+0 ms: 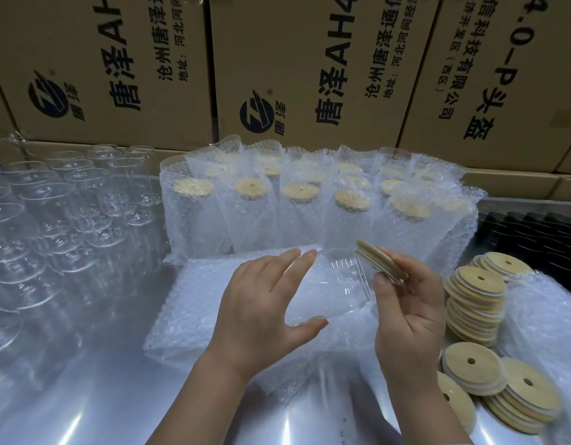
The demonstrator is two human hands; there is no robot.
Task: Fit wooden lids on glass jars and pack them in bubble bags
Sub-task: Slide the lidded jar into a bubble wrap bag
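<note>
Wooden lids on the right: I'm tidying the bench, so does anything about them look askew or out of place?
Yes. The tall lid stack leans unevenly, and loose lids lie toppled and overlapping near the table edge.

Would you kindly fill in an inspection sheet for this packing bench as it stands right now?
Surface: shiny metal bench, bare at the front.
Job's things: held jar lies tilted over flat bubble bags; lid is at its mouth, not clearly seated. Empty jars stand at left, bagged jars behind, lid stacks at right.
Clutter: black items at far right, too dim to identify.
Grippers: left hand cradles the jar; right hand presses the lid.
Cables: nothing seen.
Surroundings: printed cartons stacked behind the bench.
</note>
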